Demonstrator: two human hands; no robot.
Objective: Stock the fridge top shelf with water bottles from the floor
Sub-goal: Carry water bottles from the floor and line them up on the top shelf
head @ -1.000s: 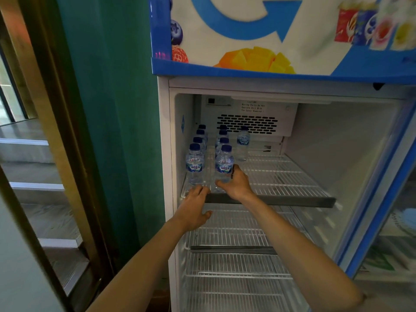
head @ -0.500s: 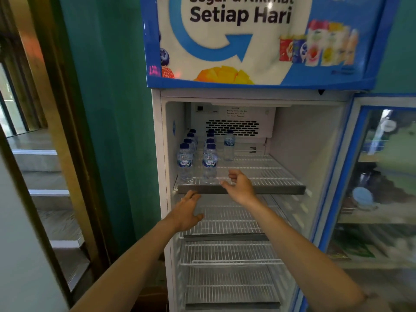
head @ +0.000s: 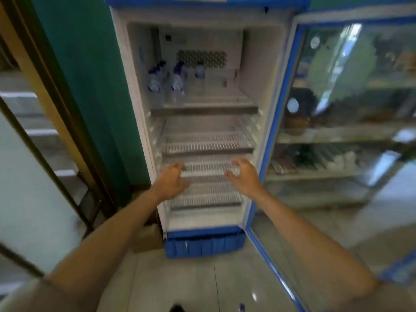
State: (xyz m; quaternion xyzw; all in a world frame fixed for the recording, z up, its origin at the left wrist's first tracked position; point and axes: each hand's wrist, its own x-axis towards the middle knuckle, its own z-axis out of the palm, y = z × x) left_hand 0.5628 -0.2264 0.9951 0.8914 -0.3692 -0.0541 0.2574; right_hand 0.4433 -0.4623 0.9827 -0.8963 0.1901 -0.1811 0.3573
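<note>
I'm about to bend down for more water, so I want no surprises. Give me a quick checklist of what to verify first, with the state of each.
1. Left hand free to grab: ok, fingers loosely curled, holding nothing.
2. Right hand free to grab: ok, it holds nothing.
3. Fridge door open out of the way: ok, swung wide to the right.
4. Room left on the top shelf: ok, the water bottles stand at its left and back; its right side is bare.
5. Bottles on the shelf upright: cannot tell, the picture is blurred.
6. Bottles waiting on the floor: cannot tell, only a small blue thing shows at the bottom edge.
</note>
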